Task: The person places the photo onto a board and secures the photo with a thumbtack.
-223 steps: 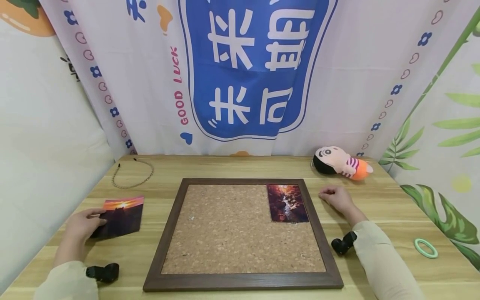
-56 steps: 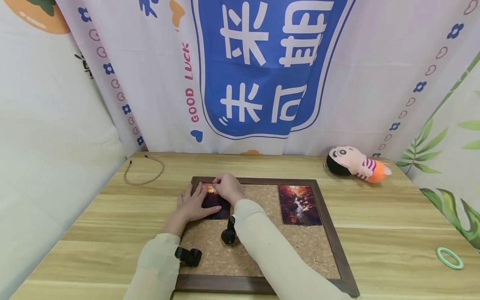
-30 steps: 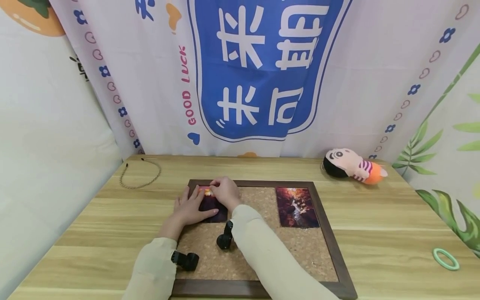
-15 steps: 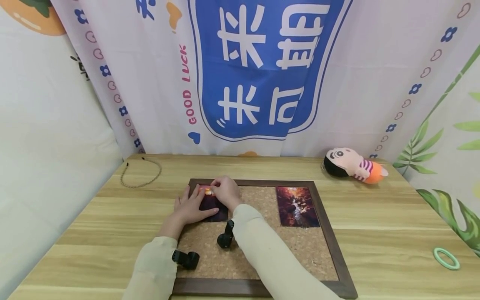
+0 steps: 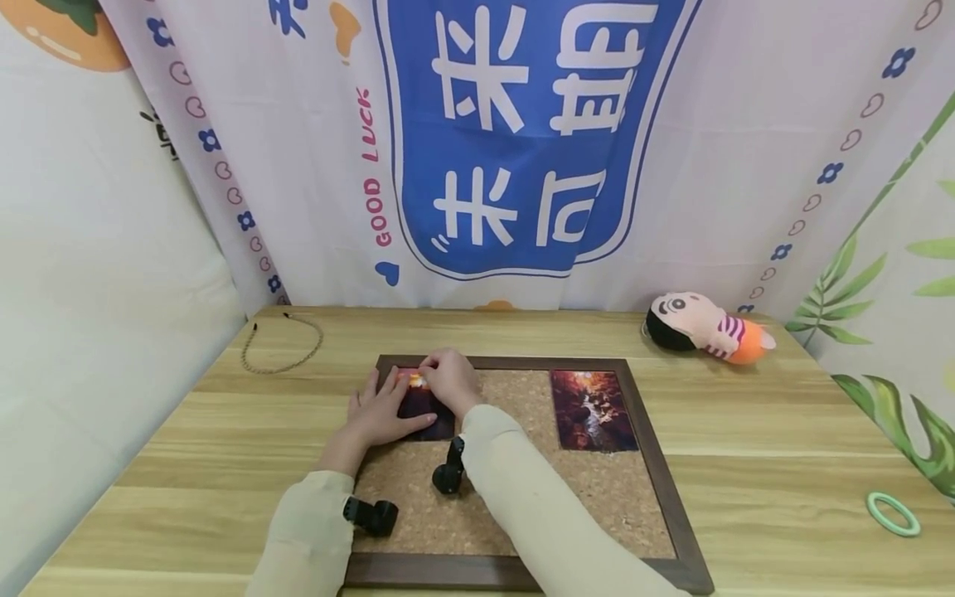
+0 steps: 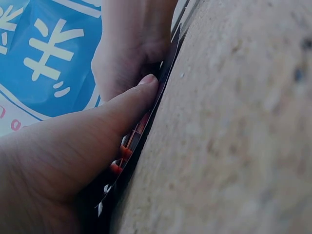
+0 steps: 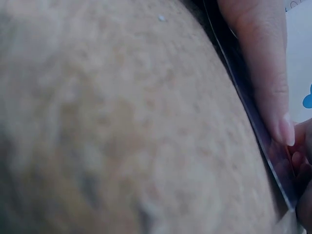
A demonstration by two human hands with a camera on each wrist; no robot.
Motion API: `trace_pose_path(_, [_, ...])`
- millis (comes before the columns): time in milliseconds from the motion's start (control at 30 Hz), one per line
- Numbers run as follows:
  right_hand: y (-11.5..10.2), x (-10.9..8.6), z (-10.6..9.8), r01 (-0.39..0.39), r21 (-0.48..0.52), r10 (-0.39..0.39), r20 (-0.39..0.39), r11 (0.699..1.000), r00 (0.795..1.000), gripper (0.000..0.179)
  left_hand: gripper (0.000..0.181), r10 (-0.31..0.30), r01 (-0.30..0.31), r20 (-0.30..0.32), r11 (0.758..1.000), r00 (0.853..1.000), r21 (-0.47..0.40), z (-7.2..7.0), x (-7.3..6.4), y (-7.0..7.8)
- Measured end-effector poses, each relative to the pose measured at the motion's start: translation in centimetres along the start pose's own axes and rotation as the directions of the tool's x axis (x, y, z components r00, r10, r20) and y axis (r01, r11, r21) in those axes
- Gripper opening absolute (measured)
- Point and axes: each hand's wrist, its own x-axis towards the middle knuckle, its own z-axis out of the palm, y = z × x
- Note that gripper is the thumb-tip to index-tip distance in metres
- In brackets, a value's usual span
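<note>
In the head view, a sunset photo (image 5: 427, 419) lies in the far left corner of a brown-framed corkboard (image 5: 567, 506). My left hand (image 5: 380, 412) presses on it with fingers spread, and the left wrist view shows the thumb along the photo's face. At the photo's top edge my right hand (image 5: 451, 383) has its fingers curled, thumb and fingertips together; whatever may be between them is hidden. The left wrist view catches the photo's near edge (image 6: 168, 61) standing slightly off the cork. A second photo (image 5: 593, 410), a stream among red foliage, lies in the far right corner.
A chain-like hoop (image 5: 279, 371) lies at the table's back left. A plush doll (image 5: 705, 327) rests at the back right, and a pale green ring (image 5: 893, 514) at the right edge. A printed curtain (image 5: 313, 191) hangs behind the table.
Since the oldest frame, the sunset photo has gone from the left tabletop onto the corkboard, and both hands have come to it. Over the last second the hands stay almost still.
</note>
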Motion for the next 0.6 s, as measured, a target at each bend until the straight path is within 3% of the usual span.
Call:
trace_pose_path(233, [-0.1,0.0,-0.5,-0.007,-0.079,0.01,0.031,0.997,0.999,0.016,0.09,0.011,-0.011,0.009,1.0,1.0,0.006,-0.1,0.2,0.6])
trace_pose_path(367, [0.0,0.0,-0.9,0.005,-0.063,-0.003,0.027,0.998,1.0,0.014,0.09,0.017,-0.017,0.007,1.0,1.0,0.007,-0.2,0.5,0.7])
trace_pose_path(500, [0.5,-0.1,-1.4,0.061,0.025,-0.062,0.071,0.998,0.996,0.018,0.09,0.011,-0.011,0.005,1.0,1.0,-0.006,0.0,0.6,0.6])
trace_pose_path(600, [0.7,-0.3,-2.2,0.052,0.173,-0.076,0.134,0.984,0.988,0.028,0.089,0.001,-0.002,-0.014,1.0,1.0,-0.031,0.1,0.6,0.4])
